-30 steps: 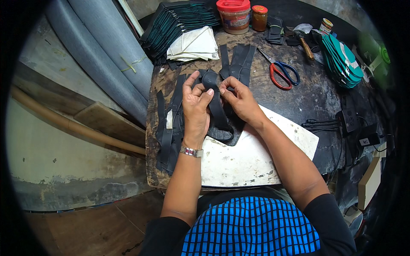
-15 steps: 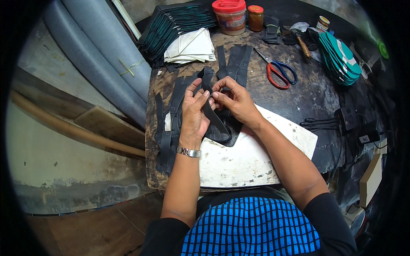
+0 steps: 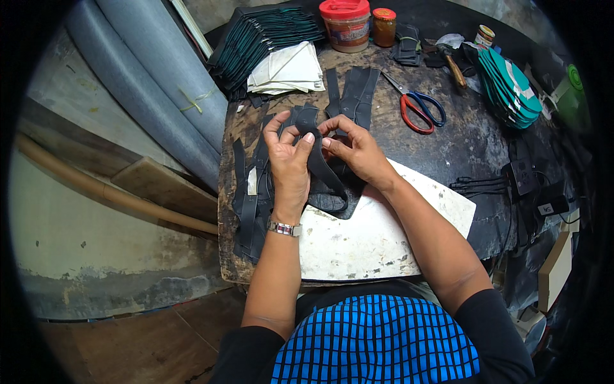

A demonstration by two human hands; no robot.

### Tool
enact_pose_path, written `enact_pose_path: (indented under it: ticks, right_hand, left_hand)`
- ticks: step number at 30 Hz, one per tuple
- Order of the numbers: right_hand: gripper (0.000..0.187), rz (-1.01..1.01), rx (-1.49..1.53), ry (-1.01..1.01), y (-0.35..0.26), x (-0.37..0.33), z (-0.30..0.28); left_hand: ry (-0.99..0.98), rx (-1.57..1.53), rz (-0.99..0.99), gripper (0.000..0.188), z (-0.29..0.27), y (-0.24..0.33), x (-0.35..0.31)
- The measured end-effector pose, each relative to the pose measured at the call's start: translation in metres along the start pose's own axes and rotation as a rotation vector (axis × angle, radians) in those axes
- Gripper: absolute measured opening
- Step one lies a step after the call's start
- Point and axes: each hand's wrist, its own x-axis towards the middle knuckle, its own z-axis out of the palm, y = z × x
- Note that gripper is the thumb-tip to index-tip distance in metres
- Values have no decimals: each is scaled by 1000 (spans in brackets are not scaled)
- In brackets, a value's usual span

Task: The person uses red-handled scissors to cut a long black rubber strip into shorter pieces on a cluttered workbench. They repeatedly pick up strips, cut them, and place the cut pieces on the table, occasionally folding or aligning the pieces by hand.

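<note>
Both hands work on a dark curved leather piece (image 3: pixel 323 169) above a white slab (image 3: pixel 377 237) on the worn workbench (image 3: pixel 460 147). My left hand (image 3: pixel 289 157) pinches the piece's upper end, thumb and fingers curled around it. Facing it, my right hand (image 3: pixel 355 148) holds the same piece from the right side, fingertips touching the left hand's. Its lower loop rests on the slab. Several dark straps (image 3: pixel 249 205) lie under and left of my left wrist.
Red-handled scissors (image 3: pixel 419 109) lie right of my hands. At the bench's back stand a red-lidded tub (image 3: pixel 346 24) and a small jar (image 3: pixel 384 27), with white folded pieces (image 3: pixel 288 69), a dark stacked pile (image 3: pixel 262 35) and teal-edged soles (image 3: pixel 508 86). Grey pipes (image 3: pixel 147 96) lean at left.
Both hands have lifted and shifted slightly on the leather piece, with the fingertips now meeting nearer its upper end. The view has tilted a little; other things stay put.
</note>
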Motion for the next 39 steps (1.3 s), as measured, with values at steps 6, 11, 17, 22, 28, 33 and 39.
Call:
enact_pose_path:
  ticks: [6, 11, 17, 22, 28, 33, 39]
  right_hand:
    - [6, 13, -61, 8, 5, 4, -2]
    - [8, 130, -10, 52, 4, 4, -7]
    - [9, -131, -208, 4, 7, 4, -8]
    - [6, -13, -238, 42, 11, 6, -11]
    - [8, -106, -203, 46, 8, 4, -11]
    - [11, -100, -293, 38, 8, 6, -12]
    - [10, 163, 141, 160, 4, 9, -23]
  left_hand:
    - [-30, 128, 41, 54, 2, 0, -2]
    - [-18, 217, 120, 46, 4, -1, -2]
    - [-63, 223, 4, 38, -1, -2, -1]
    - [-66, 227, -38, 38, -2, -4, -4]
    - [-28, 230, 41, 41, -2, -4, 0]
    - [-75, 251, 2, 38, -1, -3, -3]
    - [-180, 139, -163, 45, 4, 3, -4]
